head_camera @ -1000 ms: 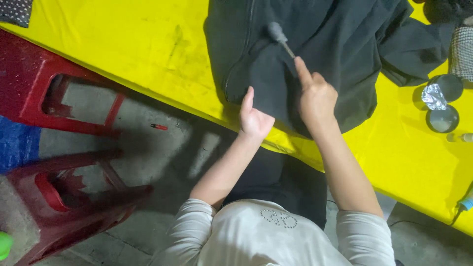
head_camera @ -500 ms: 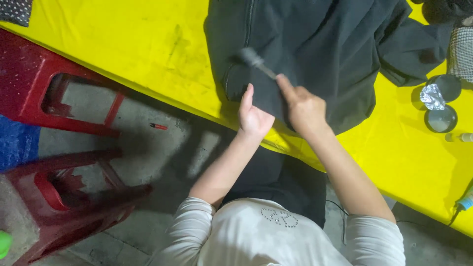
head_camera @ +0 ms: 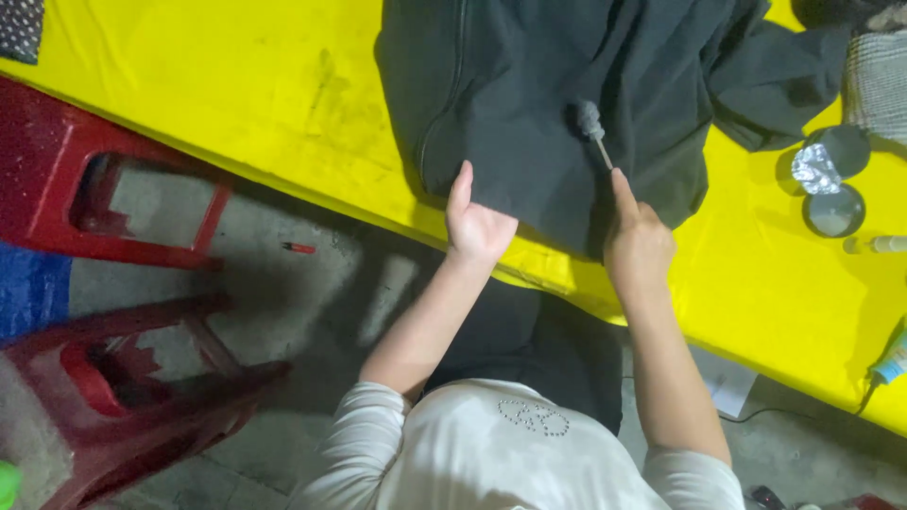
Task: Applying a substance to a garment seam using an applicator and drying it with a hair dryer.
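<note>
A dark grey garment (head_camera: 557, 85) lies spread on a yellow-covered table (head_camera: 236, 85). My left hand (head_camera: 475, 225) rests flat on the garment's near edge, pinning it at the table's front. My right hand (head_camera: 638, 241) grips a thin stick with a small grey brush head (head_camera: 591, 123); the head touches the cloth in the middle of the garment. My index finger lies along the stick.
Two round dark lids, one holding crumpled foil (head_camera: 817, 170), sit on the table at the right, with a small tube (head_camera: 874, 244) beside them. Red plastic stools (head_camera: 113, 274) stand on the concrete floor at the left. A small red object (head_camera: 299, 247) lies on the floor.
My right hand has swept the brush over the garment: to the left half a second ago, now back right and further up. My left hand has stayed on the edge.
</note>
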